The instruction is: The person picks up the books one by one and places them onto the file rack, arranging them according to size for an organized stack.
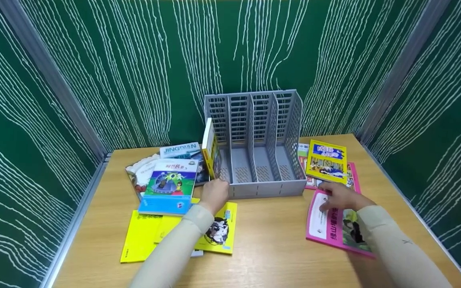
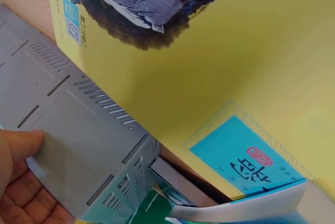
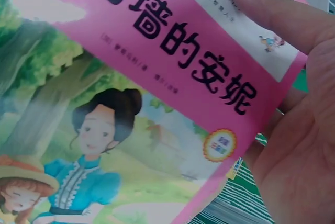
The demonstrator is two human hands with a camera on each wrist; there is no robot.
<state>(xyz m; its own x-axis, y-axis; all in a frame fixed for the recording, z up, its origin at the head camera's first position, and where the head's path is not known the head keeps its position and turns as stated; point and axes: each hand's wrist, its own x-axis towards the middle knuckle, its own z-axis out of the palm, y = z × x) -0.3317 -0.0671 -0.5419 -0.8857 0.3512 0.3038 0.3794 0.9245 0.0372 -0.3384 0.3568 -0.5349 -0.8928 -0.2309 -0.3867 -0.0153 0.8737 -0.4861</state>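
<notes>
My left hand holds the front wall of a grey desktop file organizer near its left corner. In the left wrist view, the thumb lies on the grey panel and the other fingers curl beside its edge. My right hand pinches a pink-covered book by its upper edge; the thumb is on the cover and the other fingers go behind it. That book tilts toward the right wrist camera. A white-spined book with a yellow cover stands upright in the organizer's leftmost compartment.
Left of the organizer lies a loose pile with a blue book and a JINGDIAN book. Yellow books lie in front of it, partly under my left forearm. To the right, a yellow book rests on other books. Green walls surround the wooden table.
</notes>
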